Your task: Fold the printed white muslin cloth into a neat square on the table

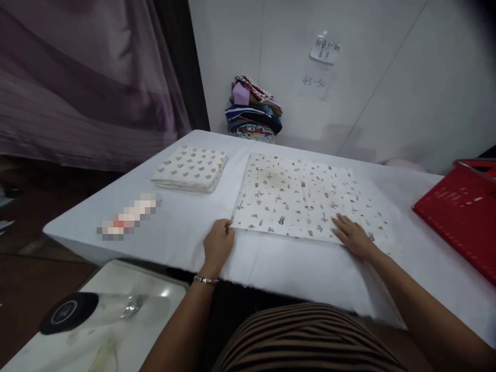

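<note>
Presently, the cloth (289, 199) lies spread on the white-covered table (287, 263), pale, with small scattered motifs and a faint yellowish patch towards its own 10 o'clock. All bearings below are taken from its centre, with 12 o'clock at the top of the view.

Left hand (219, 242), at 8 o'clock: drawn in, thumb and fingers closed together at the near corner of the cloth, with no gap seen between them; the corner appears pinched. The far fingers are curled and partly hidden. A bracelet (206, 280) sits on the wrist.

Right hand (354, 236), at 4 o'clock: unclenched, palm down, fingers extended and only slightly parted, resting on the cloth by its near edge. It presses on the surface; nothing is gripped.

The folded cloth (189, 169) lies between 9 and 10 o'clock, near the left edge of the cloth but apart from it. At 9 o'clock, beyond the left hand, an item (129, 219) is masked by pixels and cannot be identified. A red article (461, 212) stands at 3 o'clock, well apart. At 11 o'clock, a stack of textiles (253, 111) sits past the table's far edge; two handwritten notes (325, 50) hang on the wall (372, 46) at 12.
</note>
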A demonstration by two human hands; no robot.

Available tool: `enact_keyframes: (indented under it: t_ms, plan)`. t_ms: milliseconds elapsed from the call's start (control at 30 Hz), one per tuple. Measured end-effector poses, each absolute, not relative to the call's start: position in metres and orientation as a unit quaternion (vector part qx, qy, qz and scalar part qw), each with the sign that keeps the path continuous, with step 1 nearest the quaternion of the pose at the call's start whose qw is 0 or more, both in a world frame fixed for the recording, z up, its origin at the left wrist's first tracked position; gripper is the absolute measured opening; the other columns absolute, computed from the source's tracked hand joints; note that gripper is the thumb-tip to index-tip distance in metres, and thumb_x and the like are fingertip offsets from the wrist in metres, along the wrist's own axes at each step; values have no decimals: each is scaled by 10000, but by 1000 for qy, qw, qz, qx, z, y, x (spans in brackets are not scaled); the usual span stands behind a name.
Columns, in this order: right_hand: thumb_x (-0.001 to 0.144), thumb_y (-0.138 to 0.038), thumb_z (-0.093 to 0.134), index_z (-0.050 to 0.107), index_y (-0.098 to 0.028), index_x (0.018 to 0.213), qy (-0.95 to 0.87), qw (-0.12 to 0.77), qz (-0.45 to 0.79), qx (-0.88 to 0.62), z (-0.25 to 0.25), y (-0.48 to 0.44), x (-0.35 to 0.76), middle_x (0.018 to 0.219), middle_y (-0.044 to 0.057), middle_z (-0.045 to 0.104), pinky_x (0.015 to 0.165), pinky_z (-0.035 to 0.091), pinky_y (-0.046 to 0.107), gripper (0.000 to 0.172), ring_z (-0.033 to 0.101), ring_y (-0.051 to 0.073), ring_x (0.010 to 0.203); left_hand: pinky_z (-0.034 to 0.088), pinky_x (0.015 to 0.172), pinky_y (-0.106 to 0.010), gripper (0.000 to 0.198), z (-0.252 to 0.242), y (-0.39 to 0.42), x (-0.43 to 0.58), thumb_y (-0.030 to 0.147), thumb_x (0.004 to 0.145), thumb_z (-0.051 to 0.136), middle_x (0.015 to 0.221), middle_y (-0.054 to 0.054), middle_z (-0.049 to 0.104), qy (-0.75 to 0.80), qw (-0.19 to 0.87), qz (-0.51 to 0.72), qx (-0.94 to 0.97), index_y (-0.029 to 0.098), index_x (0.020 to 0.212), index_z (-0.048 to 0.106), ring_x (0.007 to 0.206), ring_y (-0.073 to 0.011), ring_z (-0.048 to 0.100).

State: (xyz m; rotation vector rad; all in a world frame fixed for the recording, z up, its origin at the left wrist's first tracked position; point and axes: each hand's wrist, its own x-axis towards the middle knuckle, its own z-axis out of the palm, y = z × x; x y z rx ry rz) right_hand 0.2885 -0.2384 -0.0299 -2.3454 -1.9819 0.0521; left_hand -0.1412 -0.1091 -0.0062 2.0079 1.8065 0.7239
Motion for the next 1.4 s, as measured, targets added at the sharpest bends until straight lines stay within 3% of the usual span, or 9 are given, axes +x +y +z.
enact_keyframes:
  t_ms: [200,367,500,633,767,1033,1400]
  plan:
    - [931,-484,287,571,-220,1243,-589,75,-40,-803,-28,-274,318,1361,118,502,989,355,583,498,383,322,1304,445,772,-298,214,-5,-107,-140,197,813,454,1028,-19,623,634,152,241,719,218,993,568,928,-184,588]
    - [923,-414,389,640,-201,1141,-708,220,-46,-670,-26,-251,267,1204,112,626,991,415,477,395,494,274,1211,451,720,-322,246,0,-114,-136,187,830,433,1108,-53,583,626,86,215,744,201,1032,572,931,-205,574]
    - [923,-326,444,671,-225,1060,-795,258,-32,-548,-14,-222,217,1085,74,676,952,444,440,284,572,241,1082,437,769,-351,249,4,-125,-121,162,827,462,1092,-86,575,561,-9,214,799,181,1034,600,981,-238,529]
    - [894,-279,510,686,-199,1003,-823,247,-17,-511,-4,-204,189,996,86,677,843,483,402,222,594,230,936,409,830,-373,187,4,-133,-94,175,831,519,1063,-69,595,437,-17,207,875,202,977,632,1006,-235,503]
    - [881,-250,527,699,-190,974,-821,237,2,-520,-8,-198,179,969,94,668,816,483,386,204,579,231,917,389,840,-372,126,1,-129,-70,211,851,538,1023,-49,614,365,18,196,910,219,909,650,998,-213,504]
    - [919,-257,453,689,-189,969,-790,277,0,-547,-15,-203,172,932,93,657,769,477,361,251,562,216,861,390,807,-339,240,-6,-116,-63,289,926,440,946,-35,638,351,77,209,909,210,934,666,925,-180,524]
    - [932,-268,428,690,-205,964,-792,288,-26,-538,-19,-201,171,919,91,652,755,468,365,271,550,216,850,400,792,-341,240,-6,-115,-59,248,925,428,929,-37,640,356,45,217,908,218,937,665,893,-175,528]
